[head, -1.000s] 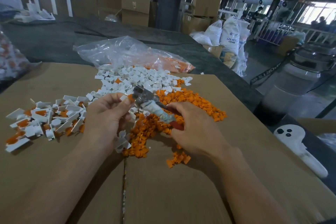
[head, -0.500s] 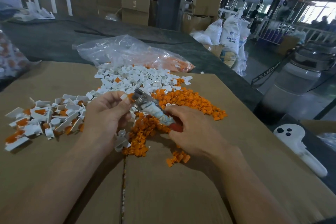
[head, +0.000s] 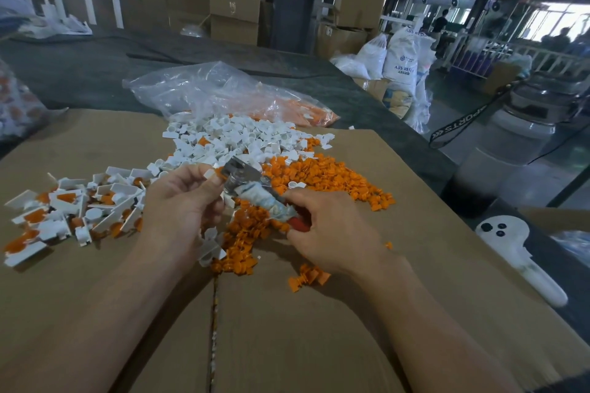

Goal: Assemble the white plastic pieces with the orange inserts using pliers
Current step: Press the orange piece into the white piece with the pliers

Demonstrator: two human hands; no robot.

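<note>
Single wide-angle view from the person's head, facing forward and down, close over a flat brown cardboard work surface [head: 287, 344]. The left hand [head: 182, 201] and right hand [head: 332, 230] extend from the bottom edge to mid-frame; a warehouse interior [head: 293, 9] curves across the top.

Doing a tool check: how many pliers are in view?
1. The pliers are held by the right hand, head at the white piece pinched by the left hand. More could hide under the loose parts.

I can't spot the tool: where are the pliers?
Centre of the head view: the metal, tape-wrapped pliers are gripped by the right hand, their head at the fingers of the left hand, above the pile of orange plastic inserts.
</note>
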